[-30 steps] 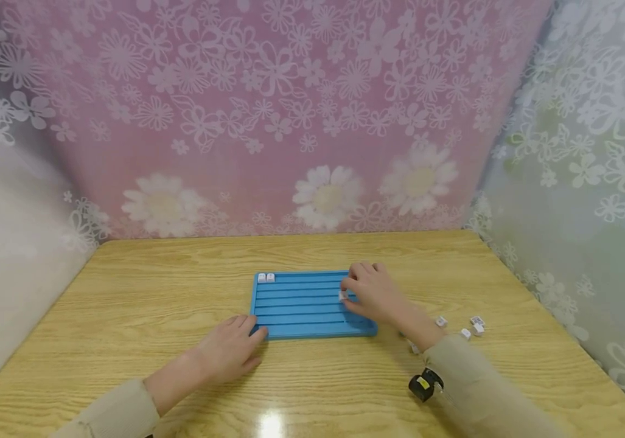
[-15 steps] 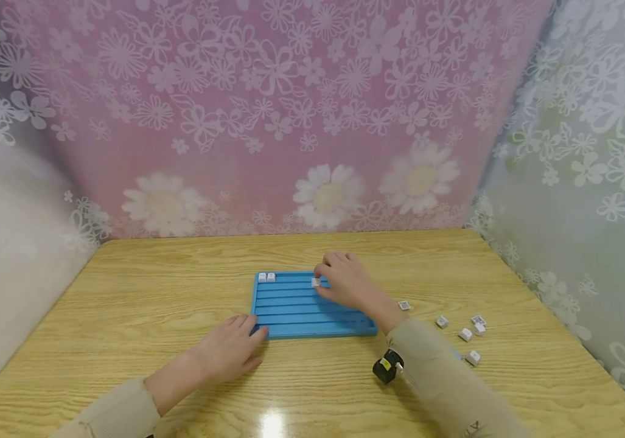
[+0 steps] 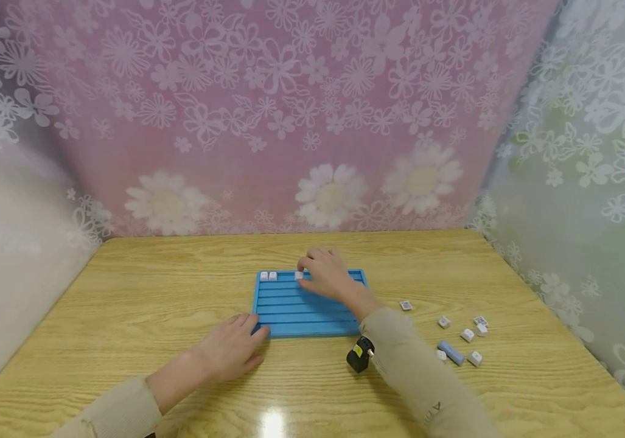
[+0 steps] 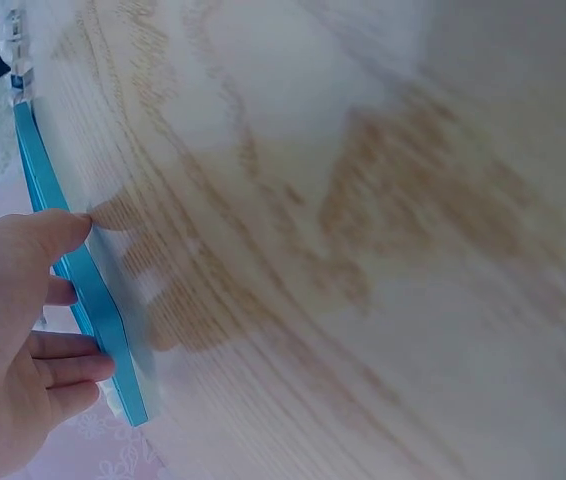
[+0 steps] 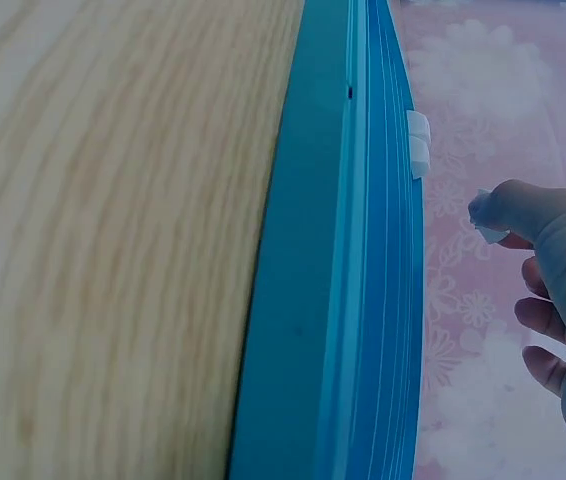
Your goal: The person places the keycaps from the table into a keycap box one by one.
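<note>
A blue ridged tray (image 3: 307,316) lies on the wooden table. Two white keycaps (image 3: 268,276) sit side by side in its far left corner. My left hand (image 3: 232,348) holds the tray's near left corner; in the left wrist view its thumb and fingers touch the tray's edge (image 4: 98,295). Above the tray's far row, my right hand (image 3: 325,275) pinches another white keycap (image 3: 299,276) between thumb and finger. In the right wrist view this keycap (image 5: 488,225) is partly hidden by the thumb and stands apart from the two seated keycaps (image 5: 418,145).
Several loose white keycaps (image 3: 468,334) are scattered to the right of the tray, some tipped over. A long blue-grey keycap (image 3: 451,353) lies among them. A black wrist camera (image 3: 360,354) hangs under the right forearm. Floral curtains (image 3: 312,121) stand behind the table.
My right hand has carried the keycap leftward and away from me, over the tray's far row toward the two seated keycaps. The left hand keeps its place at the corner.
</note>
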A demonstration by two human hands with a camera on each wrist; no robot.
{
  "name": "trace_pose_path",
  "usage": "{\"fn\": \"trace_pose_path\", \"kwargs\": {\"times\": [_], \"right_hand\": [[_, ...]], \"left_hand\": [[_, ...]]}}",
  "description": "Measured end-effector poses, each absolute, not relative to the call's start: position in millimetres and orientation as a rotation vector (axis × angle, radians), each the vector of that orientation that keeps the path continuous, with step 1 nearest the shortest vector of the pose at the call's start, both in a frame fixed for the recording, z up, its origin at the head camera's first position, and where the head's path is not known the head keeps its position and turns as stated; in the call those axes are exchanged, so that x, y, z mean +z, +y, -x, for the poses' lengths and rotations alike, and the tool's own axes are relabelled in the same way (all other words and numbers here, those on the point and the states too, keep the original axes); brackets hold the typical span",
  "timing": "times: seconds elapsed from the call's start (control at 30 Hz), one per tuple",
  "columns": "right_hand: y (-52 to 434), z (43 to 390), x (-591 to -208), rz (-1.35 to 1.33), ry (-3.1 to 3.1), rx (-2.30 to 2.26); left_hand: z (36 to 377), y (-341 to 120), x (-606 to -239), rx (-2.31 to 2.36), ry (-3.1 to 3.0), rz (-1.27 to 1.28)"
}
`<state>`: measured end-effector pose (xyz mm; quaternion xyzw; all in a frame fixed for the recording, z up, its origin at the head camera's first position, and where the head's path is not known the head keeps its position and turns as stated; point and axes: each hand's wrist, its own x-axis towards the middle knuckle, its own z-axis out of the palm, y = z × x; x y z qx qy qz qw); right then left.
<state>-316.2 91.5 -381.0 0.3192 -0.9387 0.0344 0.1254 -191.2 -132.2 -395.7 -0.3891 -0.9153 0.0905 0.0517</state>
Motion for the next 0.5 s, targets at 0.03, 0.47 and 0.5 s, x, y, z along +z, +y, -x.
{"fn": "trace_pose_path", "kwargs": {"times": [0.03,0.47,0.5], "right_hand": [[89,317,-382,-0.921,-2.741,0.095],[64,324,-389,-0.847,-2.813,0.112],[63,324,-389,-0.841,-2.822,0.123]], "left_hand": [[191,-132,-396,0.276,-2.785,1.183],[192,-133,-398,0.304,-2.792,1.184],[192,-133,-397,0.302,-2.794,1.184]]}}
